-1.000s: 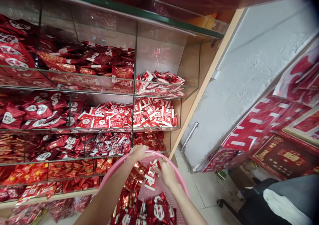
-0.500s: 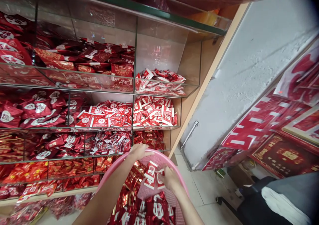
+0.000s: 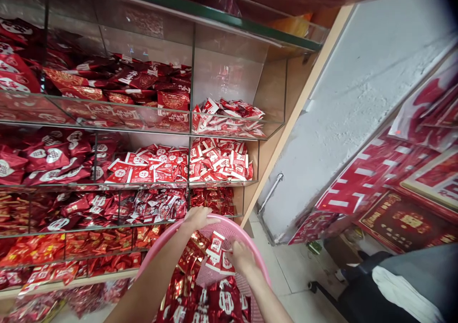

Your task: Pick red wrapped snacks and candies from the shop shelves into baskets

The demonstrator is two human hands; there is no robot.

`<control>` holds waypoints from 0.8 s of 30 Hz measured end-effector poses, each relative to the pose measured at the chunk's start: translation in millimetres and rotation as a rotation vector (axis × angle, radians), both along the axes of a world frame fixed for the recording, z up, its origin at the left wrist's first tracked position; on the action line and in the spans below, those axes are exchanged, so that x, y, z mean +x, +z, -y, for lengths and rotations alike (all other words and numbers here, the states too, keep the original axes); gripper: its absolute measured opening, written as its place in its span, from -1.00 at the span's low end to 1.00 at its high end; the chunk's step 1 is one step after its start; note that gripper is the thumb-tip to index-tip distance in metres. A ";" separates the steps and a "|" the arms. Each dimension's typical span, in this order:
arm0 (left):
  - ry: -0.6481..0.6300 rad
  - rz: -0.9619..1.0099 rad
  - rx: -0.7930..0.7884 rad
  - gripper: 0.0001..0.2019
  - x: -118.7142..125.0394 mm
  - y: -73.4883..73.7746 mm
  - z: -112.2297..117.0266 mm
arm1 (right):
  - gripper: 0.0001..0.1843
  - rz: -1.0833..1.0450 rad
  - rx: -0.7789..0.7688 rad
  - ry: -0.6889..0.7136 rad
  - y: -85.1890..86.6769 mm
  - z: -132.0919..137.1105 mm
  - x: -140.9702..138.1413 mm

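And here is the left hand up at the far edge of the pink basket, fingers closed over the rim, the thumb side inside. A sound anchor, one would judge: a hold there should steady the mesh tub, though what bears its weight underneath is out of sight.

Over to the right hand! It is inside the basket, just in from the right edge, fingers drawn narrow beside the small red-and-white packets. Whether they pinch the nearer packet or merely touch it, one cannot tell. Those packets lie in the far half, between the middle and the far edge, one overlapping the next.

What makes for tidy handling? A light fingertip pinch on a pale end seam looks wisest; a hard squeeze could crumple such thin wrapping. Keeping the wrist low by the right edge should spare the neighbours: gold-and-red packets along the left side, and dark red packets with white lettering heaped toward the near edge, where a careless forearm might drag them about.

Beyond the far edge stands the glass shelving, a compartment of similar red-and-white sachets at its right end.
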State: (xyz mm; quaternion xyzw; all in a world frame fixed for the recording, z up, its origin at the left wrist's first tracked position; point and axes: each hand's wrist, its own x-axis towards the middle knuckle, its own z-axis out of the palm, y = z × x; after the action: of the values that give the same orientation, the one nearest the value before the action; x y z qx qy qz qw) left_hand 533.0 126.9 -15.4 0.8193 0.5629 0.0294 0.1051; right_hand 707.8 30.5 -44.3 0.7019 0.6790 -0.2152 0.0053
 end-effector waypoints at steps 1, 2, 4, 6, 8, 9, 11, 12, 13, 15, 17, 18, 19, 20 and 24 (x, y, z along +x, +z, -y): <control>0.001 0.001 -0.001 -0.36 -0.2 -0.1 0.0 | -0.61 0.035 0.016 -0.004 4.0 -0.6 -1.2; 0.000 0.002 -0.003 -0.36 -0.4 -0.1 0.0 | -0.62 0.059 0.039 0.000 9.7 -1.5 -1.7; -0.001 0.005 -0.006 -0.35 -0.7 0.5 0.4 | -0.66 0.071 0.102 0.017 27.5 -4.3 0.2; 0.002 0.009 -0.005 -0.34 -0.7 1.8 1.3 | -0.70 0.049 0.184 0.023 54.5 -8.7 5.5; 0.003 0.013 0.004 -0.33 -0.5 3.5 2.4 | -0.72 0.012 0.299 0.013 89.3 -15.2 12.9; 0.002 0.015 0.009 -0.33 -0.4 4.4 3.0 | -0.71 -0.033 0.372 0.033 108.6 -19.3 16.5; -0.002 0.015 0.013 -0.32 -0.4 5.9 4.0 | -0.71 -0.131 0.541 0.110 147.8 -29.7 22.2; -0.003 0.016 0.010 -0.33 -0.4 6.3 4.3 | -0.71 -0.157 0.648 0.151 166.5 -35.9 23.8; -0.003 0.017 0.006 -0.33 -0.4 6.6 4.4 | -0.72 -0.149 0.746 0.181 183.9 -42.7 24.3; 0.002 0.023 -0.001 -0.33 -0.6 6.2 4.2 | -0.72 -0.037 0.846 0.234 212.9 -57.4 22.5; 0.006 0.028 -0.004 -0.32 -1.0 5.0 3.5 | -0.67 0.150 0.830 0.281 232.6 -72.5 17.9; 0.006 0.030 -0.004 -0.31 -1.1 4.1 3.0 | -0.64 0.240 0.803 0.306 238.9 -79.8 15.3; 0.003 0.031 -0.002 -0.31 -1.3 3.3 2.4 | -0.62 0.318 0.771 0.331 243.2 -86.8 12.8; 0.001 0.031 0.000 -0.30 -1.4 2.4 1.8 | -0.61 0.380 0.741 0.354 245.7 -93.3 10.8; 0.002 0.029 -0.005 -0.31 -2.0 -0.1 0.0 | -0.65 0.494 0.678 0.422 247.3 -112.7 8.7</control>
State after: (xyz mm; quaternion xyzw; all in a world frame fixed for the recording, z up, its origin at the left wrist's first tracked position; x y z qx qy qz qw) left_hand 531.1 126.9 -15.5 0.8179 0.5623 0.0400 0.1153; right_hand 716.5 143.2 203.0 0.5410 0.8172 0.1981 -0.0194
